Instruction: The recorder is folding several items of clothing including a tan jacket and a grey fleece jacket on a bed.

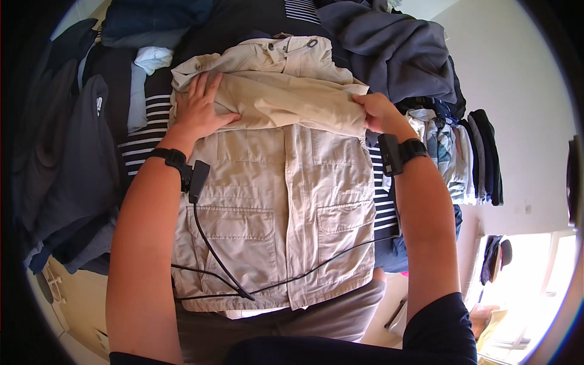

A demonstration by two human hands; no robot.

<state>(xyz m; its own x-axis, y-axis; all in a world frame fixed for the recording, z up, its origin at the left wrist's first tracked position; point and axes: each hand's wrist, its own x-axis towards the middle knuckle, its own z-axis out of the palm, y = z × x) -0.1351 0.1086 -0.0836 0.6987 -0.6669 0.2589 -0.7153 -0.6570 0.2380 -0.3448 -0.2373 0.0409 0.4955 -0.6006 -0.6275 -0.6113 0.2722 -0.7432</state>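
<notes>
A beige jacket (pixel 237 178) with flap pockets and a front placket lies before me, its collar end away from me and its hem at my lap. One sleeve (pixel 292 98) is folded across the upper chest. My left hand (pixel 200 107) rests flat with fingers spread on the sleeve's left end. At the right edge, my right hand (pixel 376 112) pinches the folded fabric between thumb and fingers. Both wrists wear black straps with small black devices, and black cables (pixel 319 267) run over the lower part of the jacket.
Under the jacket lies a black-and-white striped cover (pixel 146 132). Dark garments (pixel 86 155) are heaped at the left, and a grey garment (pixel 397 54) is bunched at the upper right. Several folded clothes (pixel 483 155) stand in a row at the right. A white cloth (pixel 153 59) lies upper left.
</notes>
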